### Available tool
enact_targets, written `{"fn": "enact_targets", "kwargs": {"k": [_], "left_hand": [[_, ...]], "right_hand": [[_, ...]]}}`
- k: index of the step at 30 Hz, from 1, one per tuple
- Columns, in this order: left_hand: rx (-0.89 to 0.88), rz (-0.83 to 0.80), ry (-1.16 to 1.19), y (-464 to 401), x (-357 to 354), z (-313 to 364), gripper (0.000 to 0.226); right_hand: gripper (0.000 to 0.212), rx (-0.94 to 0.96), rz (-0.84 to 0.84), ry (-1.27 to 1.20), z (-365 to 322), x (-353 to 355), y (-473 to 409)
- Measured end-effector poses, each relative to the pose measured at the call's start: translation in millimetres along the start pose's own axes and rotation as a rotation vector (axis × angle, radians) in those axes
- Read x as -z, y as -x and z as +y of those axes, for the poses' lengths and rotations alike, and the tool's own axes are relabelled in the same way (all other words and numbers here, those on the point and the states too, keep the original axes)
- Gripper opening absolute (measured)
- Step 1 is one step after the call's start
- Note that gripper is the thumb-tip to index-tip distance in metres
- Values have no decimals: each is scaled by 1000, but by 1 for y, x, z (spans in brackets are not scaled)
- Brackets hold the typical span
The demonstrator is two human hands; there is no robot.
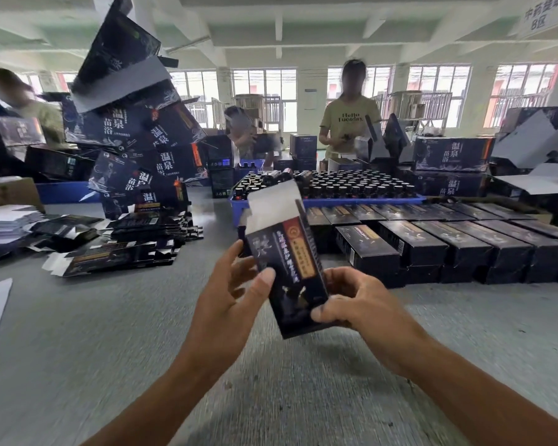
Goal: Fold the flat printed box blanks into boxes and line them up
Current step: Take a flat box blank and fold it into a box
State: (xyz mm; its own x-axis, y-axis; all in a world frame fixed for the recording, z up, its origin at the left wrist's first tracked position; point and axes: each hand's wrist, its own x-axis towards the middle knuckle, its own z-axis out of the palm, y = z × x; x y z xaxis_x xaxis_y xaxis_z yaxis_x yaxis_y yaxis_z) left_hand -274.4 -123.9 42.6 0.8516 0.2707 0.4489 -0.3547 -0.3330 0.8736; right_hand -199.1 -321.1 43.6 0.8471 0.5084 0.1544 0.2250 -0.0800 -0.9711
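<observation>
A grey, coarse-textured bench (110,333) runs under white ceiling beams and a far wall of windows. Above its middle both hands hold a half-formed box (287,268) of dark glossy card with a gold-and-red label strip, tilted, its white unprinted flap standing open at the top. The left hand (229,294) grips the box's left side, thumb pressed on the printed face and fingers behind; the right hand (351,300) pinches the lower right edge, fingers closed on the card. Toward the bench's right edge, finished boxes (448,243) lie in tidy rows, long and rectangular. Toward the left edge, flat blanks (116,255) lie fanned in loose stacks. Behind the rows a blue plastic tray (239,207) holds dark-capped bottles (351,185).
</observation>
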Motion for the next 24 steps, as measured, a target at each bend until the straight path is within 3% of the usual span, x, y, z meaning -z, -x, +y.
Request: {"fn": "enact_targets", "kwargs": {"k": [2, 4, 7, 10, 17, 24], "left_hand": [[18, -18, 126, -3, 2, 0, 45], [27, -27, 163, -3, 4, 1, 53], [60, -66, 172, -2, 3, 0, 66], [70, -99, 131, 0, -1, -2, 55], [18, -93, 147, 2, 1, -3, 68], [-138, -74, 174, 0, 5, 1, 41]], "right_hand": [[47, -21, -90, 100, 0, -4, 2], [40, -29, -117, 127, 0, -6, 3], [50, 45, -44, 80, -4, -4, 3], [61, 144, 60, -37, -5, 1, 2], [44, 152, 52, -69, -1, 0, -1], [37, 210, 42, -33, -3, 0, 1]]}}
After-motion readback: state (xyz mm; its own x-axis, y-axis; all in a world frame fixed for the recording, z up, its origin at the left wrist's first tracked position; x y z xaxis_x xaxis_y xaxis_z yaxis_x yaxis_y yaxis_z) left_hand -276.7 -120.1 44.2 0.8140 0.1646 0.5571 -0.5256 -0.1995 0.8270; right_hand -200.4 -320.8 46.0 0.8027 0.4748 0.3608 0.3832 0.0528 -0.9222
